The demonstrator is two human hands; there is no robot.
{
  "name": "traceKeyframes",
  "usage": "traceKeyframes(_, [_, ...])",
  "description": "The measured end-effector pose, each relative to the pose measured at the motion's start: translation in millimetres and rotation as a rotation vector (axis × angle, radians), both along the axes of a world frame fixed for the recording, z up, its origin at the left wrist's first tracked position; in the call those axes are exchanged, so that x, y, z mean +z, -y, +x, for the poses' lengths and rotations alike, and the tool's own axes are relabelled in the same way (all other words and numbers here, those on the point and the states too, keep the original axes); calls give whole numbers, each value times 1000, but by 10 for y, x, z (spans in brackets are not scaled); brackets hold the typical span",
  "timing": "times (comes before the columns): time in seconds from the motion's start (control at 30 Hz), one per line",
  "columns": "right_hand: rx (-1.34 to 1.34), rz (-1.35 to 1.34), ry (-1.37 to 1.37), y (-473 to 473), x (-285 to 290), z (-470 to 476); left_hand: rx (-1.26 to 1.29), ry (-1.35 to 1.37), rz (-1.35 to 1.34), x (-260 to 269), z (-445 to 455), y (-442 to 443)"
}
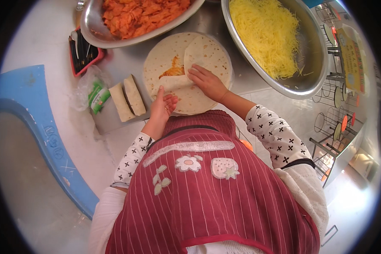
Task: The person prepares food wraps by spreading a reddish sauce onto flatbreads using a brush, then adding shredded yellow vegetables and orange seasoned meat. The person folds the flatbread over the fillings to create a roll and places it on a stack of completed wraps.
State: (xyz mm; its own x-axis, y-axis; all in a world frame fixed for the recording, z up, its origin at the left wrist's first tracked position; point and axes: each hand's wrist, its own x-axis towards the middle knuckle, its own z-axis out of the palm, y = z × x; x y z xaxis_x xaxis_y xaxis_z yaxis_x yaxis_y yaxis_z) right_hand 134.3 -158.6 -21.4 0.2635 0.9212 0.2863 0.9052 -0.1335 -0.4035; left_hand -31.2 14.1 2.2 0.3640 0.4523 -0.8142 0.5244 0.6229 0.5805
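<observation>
A stack of round flatbreads [160, 57] lies on the metal table before me. The top one has its near edge folded over and its right side folded inward, with an orange-red sauce smear [177, 68] showing beside the folds. My right hand [206, 82] lies palm down on the folded right part, fingers extended. At the near left edge, my left hand [165, 103] is turned partly palm up, fingers slightly curled and thumb by the near fold; nothing is held in it. Two rolled flatbreads [135, 95] sit side by side left of the stack.
A metal basin of orange-red food pieces [139, 19] stands at the upper left, another of yellow shreds [266, 38] at the upper right. Left are a red-rimmed tray of utensils [82, 55], a green-and-white packet [98, 95] and a blue-rimmed opening [47, 127]. Stools [336, 127] stand right.
</observation>
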Motion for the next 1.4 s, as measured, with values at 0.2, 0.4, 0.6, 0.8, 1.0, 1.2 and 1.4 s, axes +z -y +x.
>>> traceKeyframes(0.2, [25,0,7,24,-9,49,-443,38,1391,-172,129,1])
traceKeyframes(0.4, [119,50,8,17,-2,125,-963,543,1102,82,288,-284])
traceKeyframes(0.6, [129,17,-58,-25,31,127,-1173,384,626,282,526,-438])
traceKeyframes(0.8, [217,-13,-111,-107,81,186,-1190,681,1263,199,456,-221])
traceKeyframes(1.0, [94,-82,-405,-199,201,209,-1160,501,1097,25,526,-312])
traceKeyframes(1.2, [124,-132,-259,-251,251,294,-1273,466,1074,1,735,-527])
traceKeyframes(1.4, [-1,-152,-422,-384,235,354,-1081,347,730,-9,905,-651])
